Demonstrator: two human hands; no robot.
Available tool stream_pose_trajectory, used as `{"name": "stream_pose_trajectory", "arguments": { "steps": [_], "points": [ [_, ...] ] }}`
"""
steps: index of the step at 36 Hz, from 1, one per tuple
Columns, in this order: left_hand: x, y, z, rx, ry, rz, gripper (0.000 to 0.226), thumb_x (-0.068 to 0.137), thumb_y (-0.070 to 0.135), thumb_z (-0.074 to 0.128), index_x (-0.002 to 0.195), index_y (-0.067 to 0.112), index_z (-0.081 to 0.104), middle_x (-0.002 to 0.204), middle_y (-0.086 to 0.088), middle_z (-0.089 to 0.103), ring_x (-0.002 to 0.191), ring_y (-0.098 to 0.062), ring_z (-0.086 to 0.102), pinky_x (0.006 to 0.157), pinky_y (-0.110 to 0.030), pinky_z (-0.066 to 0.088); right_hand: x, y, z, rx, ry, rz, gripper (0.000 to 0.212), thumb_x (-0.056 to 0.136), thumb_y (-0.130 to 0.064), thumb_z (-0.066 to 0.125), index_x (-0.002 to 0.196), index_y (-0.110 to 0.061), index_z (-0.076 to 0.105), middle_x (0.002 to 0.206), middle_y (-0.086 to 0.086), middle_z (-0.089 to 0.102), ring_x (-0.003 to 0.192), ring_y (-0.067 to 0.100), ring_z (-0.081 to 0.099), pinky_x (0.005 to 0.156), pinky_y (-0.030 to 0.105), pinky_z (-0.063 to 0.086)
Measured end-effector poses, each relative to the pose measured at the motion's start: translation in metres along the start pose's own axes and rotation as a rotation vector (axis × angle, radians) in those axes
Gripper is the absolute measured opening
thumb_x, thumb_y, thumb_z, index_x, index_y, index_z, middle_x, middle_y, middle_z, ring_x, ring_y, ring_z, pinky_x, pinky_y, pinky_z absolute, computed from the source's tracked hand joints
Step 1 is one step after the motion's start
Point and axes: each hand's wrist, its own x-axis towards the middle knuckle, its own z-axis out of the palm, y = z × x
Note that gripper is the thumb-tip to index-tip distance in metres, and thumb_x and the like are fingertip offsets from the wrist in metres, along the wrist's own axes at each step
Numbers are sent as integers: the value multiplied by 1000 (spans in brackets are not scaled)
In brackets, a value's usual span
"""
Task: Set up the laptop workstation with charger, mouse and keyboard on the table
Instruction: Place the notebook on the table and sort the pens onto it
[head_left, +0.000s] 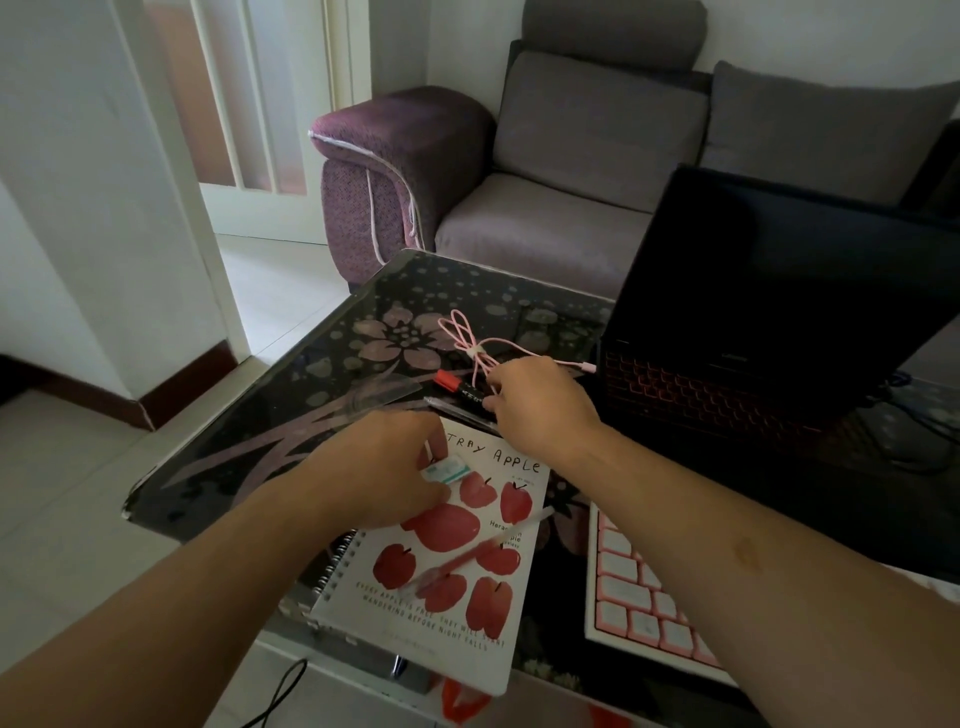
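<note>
Right hand (540, 402): fingers curled at marker (460, 386) and pink cable (470, 345), hold unclear. Left hand (387, 470): pinching small card (445, 469) over notebook (441, 561). Laptop (769, 322) open at right, keyboard (644, 597) before it. Risk: cable snagging marker, pen (478, 553) rolling off

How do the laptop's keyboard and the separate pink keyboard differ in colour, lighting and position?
The laptop's keyboard is dark with red-glowing keys; the pink keyboard has pale pink and white keys with no glow. The laptop's keyboard sits farther back under its tilted screen; the pink keyboard lies nearer, partly hidden by the right forearm. Both rest on the glass table.
</note>
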Motion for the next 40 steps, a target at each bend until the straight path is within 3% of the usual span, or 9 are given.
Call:
{"name": "stream_pose_trajectory", "arguments": {
  "steps": [2,4,10,14,17,22,27,32,40],
  "points": [
    [0,-1,0,-13,6,4,23,91,42,72,111,38,61,107,15,64,75,-2,62,70,-24,64,-11,4,-5,-3,2,-43,11,99,-12,64,106,-13,72,106,7,67,93,27,66,77,45,60],
    [0,-1,0,-12,22,5,23,91,44,70,111,36,61,106,13,66,75,-3,63,72,-26,65,-28,8,-13,48,-18,-110,26,92,-1,61,108,-19,71,109,2,64,97,22,64,81,44,60],
    [-4,2,0,7,19,-31,41,90,43,73,122,38,49,100,12,60,69,-7,68,60,-21,63,-92,11,-31,118,-446,-319,44,90,-9,76,120,-39,68,118,-20,50,110,3,53,92,29,55],
    [-9,5,1,32,16,-30,30,89,42,75,111,38,55,110,12,69,78,-9,71,66,-23,64,-107,8,-23,-9,-314,-436,24,92,-7,68,99,-30,65,107,-13,53,100,9,54,77,35,56],
    [-12,9,0,40,9,-49,37,87,44,78,115,33,57,100,12,63,83,-11,70,64,-19,59,-103,2,-24,-112,-267,-496,30,86,-1,68,91,-29,61,98,-13,50,90,10,51,67,33,50],
    [-14,8,-1,43,2,-49,43,84,48,81,116,32,57,88,15,59,76,-5,62,57,-16,51,-98,-9,-15,-189,-131,-558,51,82,3,70,126,-23,68,112,0,59,98,23,63,61,37,51],
    [-11,7,-2,52,-27,-46,44,87,51,77,121,33,57,97,11,64,86,-8,65,68,-22,56,-108,-13,-4,-49,-31,-398,51,92,-12,66,139,-26,54,123,-1,52,102,19,59,72,37,57],
    [-10,4,0,76,-26,-18,43,85,51,78,118,32,58,101,12,63,85,-10,67,67,-22,59,-136,-17,6,75,16,-330,37,100,-48,56,131,-30,63,117,-11,56,111,9,53,87,27,53],
    [-12,6,0,78,-22,0,41,87,52,76,119,32,60,99,14,63,86,-9,66,66,-19,55,-134,-19,18,118,70,-248,42,103,-49,51,137,-27,63,127,-10,60,121,10,52,100,29,50]
  ]
}}
